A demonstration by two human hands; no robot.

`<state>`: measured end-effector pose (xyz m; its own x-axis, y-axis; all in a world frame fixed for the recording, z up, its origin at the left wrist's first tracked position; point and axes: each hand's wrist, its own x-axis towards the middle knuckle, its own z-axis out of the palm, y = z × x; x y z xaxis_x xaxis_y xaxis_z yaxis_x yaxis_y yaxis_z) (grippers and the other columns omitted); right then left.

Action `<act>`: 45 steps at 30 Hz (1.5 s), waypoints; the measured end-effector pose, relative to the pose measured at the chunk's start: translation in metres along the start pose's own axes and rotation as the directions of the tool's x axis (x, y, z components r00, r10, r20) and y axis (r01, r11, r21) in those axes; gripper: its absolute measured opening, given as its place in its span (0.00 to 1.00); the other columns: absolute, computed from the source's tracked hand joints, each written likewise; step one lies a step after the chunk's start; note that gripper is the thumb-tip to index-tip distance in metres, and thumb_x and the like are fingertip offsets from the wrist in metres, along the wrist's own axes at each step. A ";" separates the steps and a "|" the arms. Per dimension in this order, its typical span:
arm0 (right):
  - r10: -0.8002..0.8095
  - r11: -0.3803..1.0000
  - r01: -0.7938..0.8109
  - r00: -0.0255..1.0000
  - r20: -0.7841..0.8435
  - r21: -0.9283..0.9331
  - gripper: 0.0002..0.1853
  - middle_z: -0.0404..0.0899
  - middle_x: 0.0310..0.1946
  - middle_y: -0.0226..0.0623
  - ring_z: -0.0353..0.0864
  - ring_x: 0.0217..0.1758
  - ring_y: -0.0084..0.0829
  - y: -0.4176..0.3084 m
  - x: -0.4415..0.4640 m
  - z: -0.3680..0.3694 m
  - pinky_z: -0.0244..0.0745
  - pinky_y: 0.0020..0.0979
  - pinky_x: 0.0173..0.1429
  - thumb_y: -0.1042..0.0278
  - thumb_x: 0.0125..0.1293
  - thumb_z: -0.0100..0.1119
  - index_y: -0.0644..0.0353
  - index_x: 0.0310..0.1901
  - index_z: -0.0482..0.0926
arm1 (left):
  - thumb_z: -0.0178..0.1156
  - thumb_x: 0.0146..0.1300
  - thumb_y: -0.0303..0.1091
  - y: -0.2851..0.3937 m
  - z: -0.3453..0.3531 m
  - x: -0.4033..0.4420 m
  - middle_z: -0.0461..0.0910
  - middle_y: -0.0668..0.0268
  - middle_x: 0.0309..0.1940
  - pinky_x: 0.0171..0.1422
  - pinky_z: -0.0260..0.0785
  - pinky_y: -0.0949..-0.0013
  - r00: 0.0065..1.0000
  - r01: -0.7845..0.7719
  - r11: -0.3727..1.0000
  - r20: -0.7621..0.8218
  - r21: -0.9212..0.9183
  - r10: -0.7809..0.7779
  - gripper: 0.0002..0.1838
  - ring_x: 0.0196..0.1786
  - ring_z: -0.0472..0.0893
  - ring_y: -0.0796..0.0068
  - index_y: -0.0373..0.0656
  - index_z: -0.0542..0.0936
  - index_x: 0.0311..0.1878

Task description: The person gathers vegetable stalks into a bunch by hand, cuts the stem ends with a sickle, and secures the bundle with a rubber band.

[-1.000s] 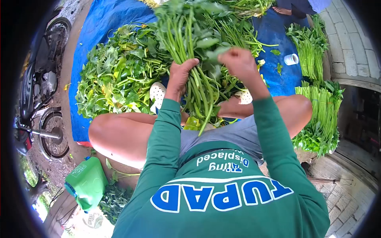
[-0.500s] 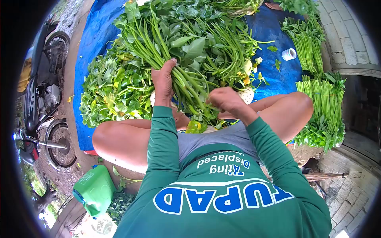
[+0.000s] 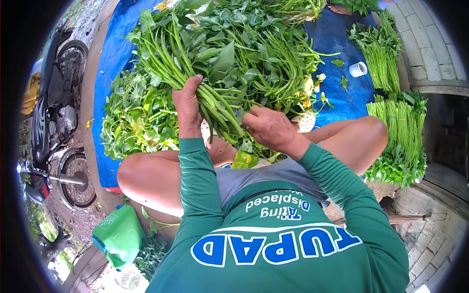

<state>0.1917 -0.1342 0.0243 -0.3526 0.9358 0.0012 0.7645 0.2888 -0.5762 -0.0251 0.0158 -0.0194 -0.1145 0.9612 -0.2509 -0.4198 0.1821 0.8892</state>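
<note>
Nearest is the green long-sleeved cloth shirt point(image 3: 293, 276), its lettering upside down from this view: "TUPAD" in big blue capitals edged in white, with "Displaced" legible among smaller words. Past the tarp's near left corner, the translucent green plastic jug point(image 3: 117, 232) bears a label too small to read; the white printed bag point(image 3: 128, 278) beside it is no clearer.

By the middle of the blue plastic tarp's point(image 3: 354, 97) near edge, the right hand point(image 3: 271, 127) is closed, fingers curled at the cut ends; whether they pinch a stem I cannot tell. The left hand point(image 3: 188, 105) grips the long green leafy-stemmed bunch point(image 3: 172, 68), slanting towards the far left corner. The step in hand seems to be working over the stem ends, which calls for a firm left grip and careful right fingers.

Farther off, a white plastic cup point(image 3: 357, 69) lies near the tarp's right edge, no writing legible.
</note>
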 end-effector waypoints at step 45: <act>0.485 0.006 -0.120 0.869 0.103 0.993 0.14 0.83 0.38 0.27 0.82 0.35 0.20 0.123 -0.029 -0.172 0.77 0.23 0.31 0.64 0.84 0.63 0.57 0.65 0.82 | 0.74 0.63 0.29 0.006 0.025 -0.027 0.84 0.66 0.29 0.30 0.82 0.65 0.952 0.248 0.963 0.158 0.101 -0.262 0.11 0.26 0.84 0.72 0.36 0.84 0.45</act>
<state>0.3883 -0.0907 0.0943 0.0088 0.9322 -0.3619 -0.4887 -0.3118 -0.8148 -0.0023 -0.0035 0.0022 0.1431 0.9001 -0.4115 -0.3419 0.4351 0.8329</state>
